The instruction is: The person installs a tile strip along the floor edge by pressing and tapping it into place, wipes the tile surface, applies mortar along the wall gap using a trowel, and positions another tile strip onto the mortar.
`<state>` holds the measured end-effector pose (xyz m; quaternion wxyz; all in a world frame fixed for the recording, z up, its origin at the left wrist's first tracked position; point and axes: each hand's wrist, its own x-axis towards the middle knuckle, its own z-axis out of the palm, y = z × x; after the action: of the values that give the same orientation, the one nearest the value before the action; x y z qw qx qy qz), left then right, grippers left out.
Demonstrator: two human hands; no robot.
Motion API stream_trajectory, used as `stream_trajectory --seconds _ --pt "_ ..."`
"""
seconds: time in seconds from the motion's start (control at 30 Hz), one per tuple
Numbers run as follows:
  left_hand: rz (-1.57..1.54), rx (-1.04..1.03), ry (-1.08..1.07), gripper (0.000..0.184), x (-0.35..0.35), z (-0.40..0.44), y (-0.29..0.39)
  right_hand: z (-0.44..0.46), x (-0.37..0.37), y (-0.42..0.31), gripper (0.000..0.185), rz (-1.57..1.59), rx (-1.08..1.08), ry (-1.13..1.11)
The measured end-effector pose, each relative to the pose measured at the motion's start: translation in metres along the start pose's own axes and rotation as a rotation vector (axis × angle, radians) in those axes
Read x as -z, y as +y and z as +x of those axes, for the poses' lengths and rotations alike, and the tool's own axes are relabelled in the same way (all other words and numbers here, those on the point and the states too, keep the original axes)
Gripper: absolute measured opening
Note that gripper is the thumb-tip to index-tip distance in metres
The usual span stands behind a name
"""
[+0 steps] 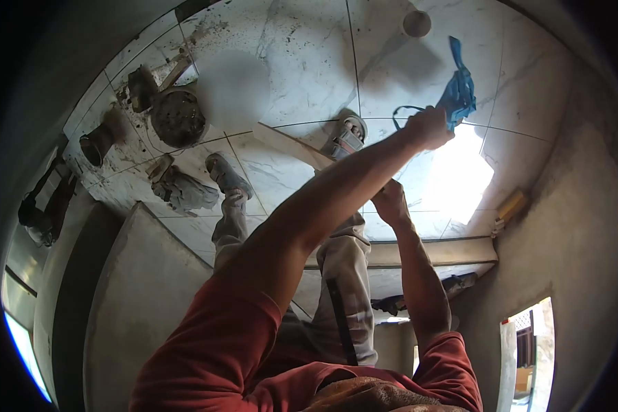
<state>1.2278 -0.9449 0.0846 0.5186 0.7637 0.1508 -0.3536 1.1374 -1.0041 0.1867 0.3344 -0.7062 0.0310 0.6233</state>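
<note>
My left hand [429, 129] reaches far out to the right, its fingers closed around a crumpled blue plastic bag [459, 96]. One end of the bag sticks up past the fist, and a thin loop hangs out on the other side. Below the left forearm, my right hand [391, 200] is closed. A long pale wooden board [290, 145] slants from the floor towards it and disappears behind the left forearm, which hides whether the right hand grips it. My sandalled right foot [350, 136] is beside the board.
At upper left stands a bucket [178, 118] of dark mix, with small dirty containers [97, 144] nearby. A grey crumpled sack [185, 191] lies by my left foot [226, 175]. A round cup [417, 24] sits at the top. A raised ledge [429, 253] crosses below my hands.
</note>
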Motion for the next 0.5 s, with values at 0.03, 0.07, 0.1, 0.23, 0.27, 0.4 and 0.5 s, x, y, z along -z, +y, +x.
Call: stream_trajectory --seconds 0.03,0.07,0.1,0.23,0.27,0.4,0.5 --pt "-0.018 -0.024 0.031 0.059 0.0 -0.022 0.021 -0.012 0.007 0.006 0.03 0.01 0.028 0.045" --pt "-0.036 -0.06 0.06 0.061 0.003 -0.039 0.04 -0.021 0.013 0.013 0.029 0.019 0.056 0.101" --pt "-0.154 -0.13 0.045 0.061 0.01 -0.052 0.048 -0.033 0.019 0.012 0.03 0.092 0.061 0.162" --pt "-0.367 -0.364 0.221 0.047 0.056 -0.122 0.022 -0.049 0.046 0.031 0.035 0.146 0.334 0.285" --pt "-0.345 -0.287 0.252 0.044 0.074 -0.138 0.005 -0.055 0.054 0.02 0.035 0.135 0.337 0.302" --pt "-0.175 -0.01 0.485 0.043 0.133 -0.19 -0.097 -0.067 0.079 -0.03 0.044 -0.071 0.448 0.312" --pt "0.011 -0.064 0.553 0.049 0.172 -0.211 -0.147 -0.055 0.08 -0.053 0.041 -0.071 0.45 0.344"
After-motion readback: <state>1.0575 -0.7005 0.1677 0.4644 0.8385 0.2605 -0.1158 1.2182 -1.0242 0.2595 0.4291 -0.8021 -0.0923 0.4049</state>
